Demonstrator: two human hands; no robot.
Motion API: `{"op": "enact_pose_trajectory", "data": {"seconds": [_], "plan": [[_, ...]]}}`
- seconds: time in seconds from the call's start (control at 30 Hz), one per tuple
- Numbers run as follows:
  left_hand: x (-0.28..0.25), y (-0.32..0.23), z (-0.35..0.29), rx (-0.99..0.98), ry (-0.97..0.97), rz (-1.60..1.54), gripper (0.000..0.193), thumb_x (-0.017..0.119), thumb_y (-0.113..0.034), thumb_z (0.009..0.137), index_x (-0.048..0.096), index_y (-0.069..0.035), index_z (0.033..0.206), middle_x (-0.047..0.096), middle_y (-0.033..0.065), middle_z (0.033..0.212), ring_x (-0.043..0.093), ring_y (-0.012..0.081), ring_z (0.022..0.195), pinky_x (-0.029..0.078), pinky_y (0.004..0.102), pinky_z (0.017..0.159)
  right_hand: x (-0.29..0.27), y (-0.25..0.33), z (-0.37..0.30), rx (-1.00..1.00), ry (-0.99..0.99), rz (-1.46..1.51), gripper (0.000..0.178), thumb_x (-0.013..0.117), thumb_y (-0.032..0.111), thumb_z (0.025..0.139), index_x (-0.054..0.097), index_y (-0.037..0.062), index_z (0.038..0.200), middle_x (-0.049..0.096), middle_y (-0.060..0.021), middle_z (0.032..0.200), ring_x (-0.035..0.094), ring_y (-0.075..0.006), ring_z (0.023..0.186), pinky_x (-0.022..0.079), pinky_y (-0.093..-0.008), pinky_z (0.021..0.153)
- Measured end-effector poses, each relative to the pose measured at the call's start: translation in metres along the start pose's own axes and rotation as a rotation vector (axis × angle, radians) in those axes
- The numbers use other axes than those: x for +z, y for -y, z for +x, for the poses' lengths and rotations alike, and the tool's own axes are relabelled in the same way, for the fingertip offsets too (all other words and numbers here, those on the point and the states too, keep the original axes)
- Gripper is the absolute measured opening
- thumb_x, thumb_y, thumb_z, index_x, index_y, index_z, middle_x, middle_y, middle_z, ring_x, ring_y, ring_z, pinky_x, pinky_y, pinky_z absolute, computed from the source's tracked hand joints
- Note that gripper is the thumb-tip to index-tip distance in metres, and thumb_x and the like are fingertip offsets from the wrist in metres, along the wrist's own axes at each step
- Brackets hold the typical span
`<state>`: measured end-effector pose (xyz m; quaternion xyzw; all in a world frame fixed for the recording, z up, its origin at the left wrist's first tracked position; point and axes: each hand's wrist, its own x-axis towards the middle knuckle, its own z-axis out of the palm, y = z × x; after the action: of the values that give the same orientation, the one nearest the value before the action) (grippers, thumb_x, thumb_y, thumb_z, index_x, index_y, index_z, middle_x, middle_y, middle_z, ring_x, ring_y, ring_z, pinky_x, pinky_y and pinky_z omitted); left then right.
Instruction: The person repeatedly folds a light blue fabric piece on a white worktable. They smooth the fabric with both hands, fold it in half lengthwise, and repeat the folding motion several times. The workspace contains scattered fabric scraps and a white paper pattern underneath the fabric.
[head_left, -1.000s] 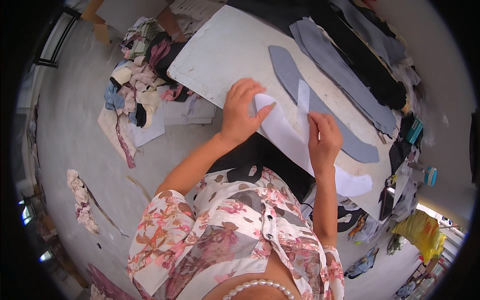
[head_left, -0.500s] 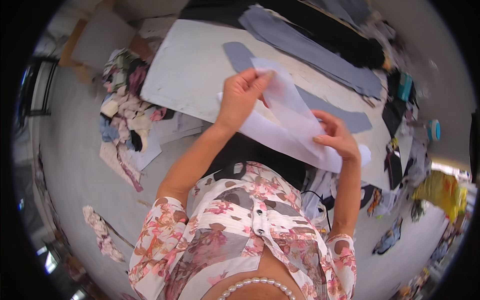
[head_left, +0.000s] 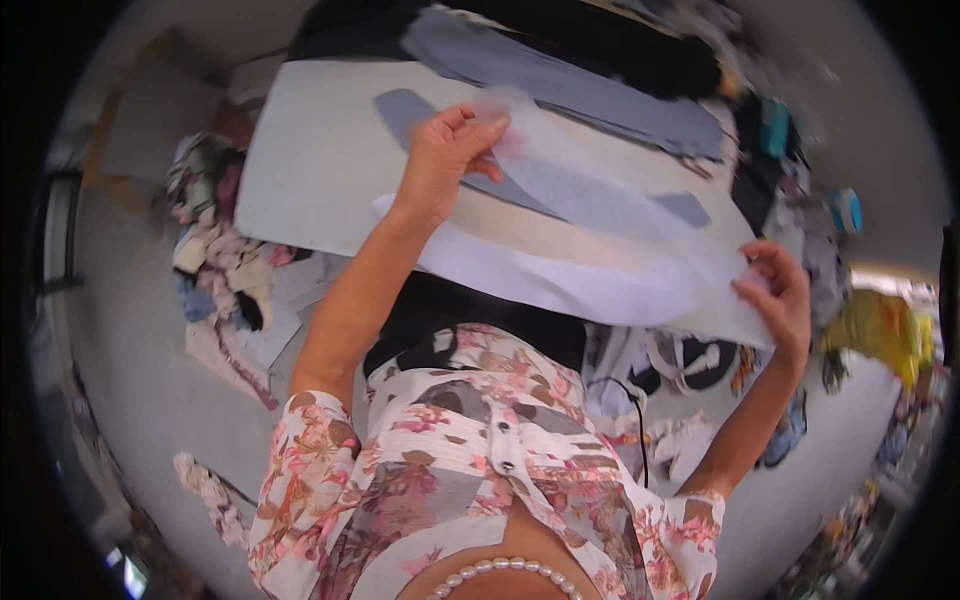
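Observation:
A thin, see-through white strip of cloth, looking like interfacing (head_left: 605,190), is stretched slantwise above the table. My left hand (head_left: 440,165) pinches its far left end between thumb and fingers. At the near right end, my right hand (head_left: 782,295) has its thumb and fingers closed on the strip's edge. Under the strip lies a curved grey-blue fabric piece (head_left: 398,112), partly seen through it. Nearer to me, curved white strips (head_left: 540,272) lie along the table's front edge; I cannot tell how many layers there are.
On the white table (head_left: 315,150), a pile of long grey-blue pieces (head_left: 570,80) and black cloth (head_left: 620,50) lie at the far side. Fabric scraps (head_left: 225,250) are heaped left of the table. A yellow bag (head_left: 880,325) stands at the right.
My hands have moved apart, the right one outward to the right, and the see-through strip, bunched and folded before, is now spread out long. The view has shifted slightly.

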<state>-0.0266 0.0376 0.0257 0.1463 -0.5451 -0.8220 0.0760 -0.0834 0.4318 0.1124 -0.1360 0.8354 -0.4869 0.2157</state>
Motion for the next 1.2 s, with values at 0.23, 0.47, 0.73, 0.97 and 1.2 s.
{"op": "enact_pose_trajectory", "data": {"seconds": [0.23, 0.47, 0.73, 0.97, 1.2], "plan": [[-0.094, 0.014, -0.003, -0.045, -0.133, 0.350, 0.016, 0.071, -0.016, 0.086, 0.067, -0.002, 0.092, 0.065, 0.0011, 0.077, 0.055, 0.0056, 0.061, 0.042, 0.0201, 0.052, 0.104, -0.024, 0.044, 0.026, 0.117, -0.018, 0.034, 0.072, -0.003, 0.074, 0.060, 0.0013, 0.106, 0.053, 0.0039, 0.069, 0.047, -0.0029, 0.065, 0.037, -0.0178, 0.059], [-0.114, 0.001, 0.022, 0.028, -0.321, 0.666, 0.019, 0.074, -0.019, 0.083, 0.069, -0.001, 0.086, 0.065, 0.0010, 0.074, 0.055, 0.0076, 0.061, 0.044, 0.0217, 0.057, 0.127, -0.021, 0.075, -0.025, 0.093, -0.105, 0.034, 0.072, -0.002, 0.073, 0.060, 0.0022, 0.105, 0.052, 0.0017, 0.066, 0.046, -0.0055, 0.062, 0.037, -0.0205, 0.058], [-0.120, 0.004, 0.042, 0.101, -0.504, 1.080, 0.023, 0.076, -0.027, 0.079, 0.073, -0.006, 0.086, 0.070, 0.0031, 0.074, 0.064, 0.0119, 0.066, 0.049, 0.0269, 0.063, 0.134, -0.017, 0.096, -0.033, 0.046, -0.107, 0.033, 0.071, -0.002, 0.074, 0.060, 0.0023, 0.104, 0.052, 0.0001, 0.062, 0.046, -0.0070, 0.060, 0.038, -0.0217, 0.058], [-0.116, 0.000, 0.044, 0.120, -0.532, 1.171, 0.024, 0.076, -0.030, 0.078, 0.073, -0.007, 0.086, 0.070, 0.0034, 0.072, 0.065, 0.0141, 0.065, 0.049, 0.0280, 0.063, 0.134, -0.023, 0.100, -0.061, 0.050, -0.156, 0.033, 0.071, -0.001, 0.074, 0.060, 0.0033, 0.105, 0.052, -0.0004, 0.062, 0.045, -0.0076, 0.058, 0.037, -0.0226, 0.057], [-0.103, -0.005, 0.030, 0.355, -0.449, 1.418, 0.042, 0.070, -0.026, 0.084, 0.061, -0.013, 0.123, 0.063, 0.0089, 0.115, 0.059, 0.0226, 0.105, 0.046, 0.0348, 0.090, 0.138, -0.017, 0.102, -0.049, 0.067, -0.164, 0.033, 0.072, 0.001, 0.074, 0.060, 0.0041, 0.105, 0.050, -0.0003, 0.062, 0.043, -0.0082, 0.058, 0.037, -0.0233, 0.055]]}}
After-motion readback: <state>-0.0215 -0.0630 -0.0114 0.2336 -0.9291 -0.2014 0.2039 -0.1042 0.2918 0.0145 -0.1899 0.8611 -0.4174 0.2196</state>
